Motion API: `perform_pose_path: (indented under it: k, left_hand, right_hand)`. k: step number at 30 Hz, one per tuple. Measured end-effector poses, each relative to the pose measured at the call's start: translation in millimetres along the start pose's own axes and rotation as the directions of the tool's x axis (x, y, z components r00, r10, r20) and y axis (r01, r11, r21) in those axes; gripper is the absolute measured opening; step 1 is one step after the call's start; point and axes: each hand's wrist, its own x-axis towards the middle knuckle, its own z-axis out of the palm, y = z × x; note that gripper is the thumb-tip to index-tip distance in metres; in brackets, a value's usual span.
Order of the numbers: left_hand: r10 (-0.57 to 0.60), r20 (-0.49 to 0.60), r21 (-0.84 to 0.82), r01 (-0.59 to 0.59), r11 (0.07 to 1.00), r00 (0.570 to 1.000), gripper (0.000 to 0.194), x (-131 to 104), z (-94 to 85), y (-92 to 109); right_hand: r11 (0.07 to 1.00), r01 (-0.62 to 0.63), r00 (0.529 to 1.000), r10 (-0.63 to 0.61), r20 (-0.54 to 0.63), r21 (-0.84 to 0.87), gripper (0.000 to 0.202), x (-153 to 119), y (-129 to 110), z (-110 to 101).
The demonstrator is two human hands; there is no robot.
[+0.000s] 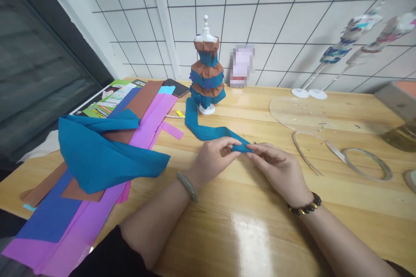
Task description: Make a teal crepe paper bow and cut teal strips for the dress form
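A long teal paper strip [211,132] runs from beside the small dress form [207,69] to my fingers at the centre. My left hand [216,156] pinches the strip near its end, thumb and fingertips closed on it. Just to the right, my right hand [279,166] holds the strip's tip between thumb and index finger. The dress form stands upright on a white base, wrapped in tiers of brown, teal and blue paper. A pleated teal piece sits low on its left side.
Teal, purple, blue and brown paper sheets [107,151] pile on the left. Behind lie a dark phone [176,88] and printed packets. Two more dress forms [336,54] stand back right. Clear tape [367,164] and a clear round sheet [297,112] lie on the wooden table [221,225].
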Motion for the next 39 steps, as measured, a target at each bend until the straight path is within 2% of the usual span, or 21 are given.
perform_pose_path:
  k: [10, 15, 21, 26, 32, 36, 39]
  left_hand:
    - [0.067, -0.004, 0.031, -0.067, 0.997, 0.998, 0.012, 0.5, -0.9, -0.3]
    - [0.057, 0.004, 0.022, -0.057, 0.998, 0.998, 0.012, 1.1, -1.8, 0.5]
    - [0.054, 0.018, -0.021, -0.054, 0.998, 0.998, 0.013, 0.7, -1.4, 1.4]
    - [0.030, 0.008, -0.054, -0.030, 0.998, 1.000, 0.015, 0.0, -0.1, -0.5]
    - [-0.014, -0.008, -0.069, 0.013, 0.998, 1.000, 0.015, 0.5, -0.4, -0.1]
    - [0.004, -0.029, -0.031, -0.005, 1.000, 1.000, 0.013, 1.2, -1.2, 0.2]
    - [0.032, -0.033, -0.017, -0.033, 0.999, 0.999, 0.012, 1.4, -1.4, -0.7]
  right_hand:
    - [0.989, 0.110, 0.994, -0.112, -0.008, -0.093, 0.010, 2.0, -5.6, -1.5]
    - [0.991, 0.092, 0.995, -0.094, -0.017, -0.092, 0.008, 1.3, -5.0, -2.3]
    - [0.999, 0.009, 1.000, -0.009, -0.004, -0.038, 0.021, 0.3, -0.5, -1.0]
    - [1.000, -0.004, 1.000, 0.004, 0.004, 0.002, 0.018, 0.6, -0.1, -1.1]
    - [1.000, 0.002, 1.000, -0.002, -0.005, 0.015, 0.017, 0.6, -1.2, -1.9]
    - [1.000, 0.021, 1.000, -0.021, -0.005, 0.015, 0.017, 1.9, -1.1, -2.4]
    - [0.996, 0.085, 0.996, -0.085, -0.001, -0.026, 0.016, 2.7, -0.7, -2.7]
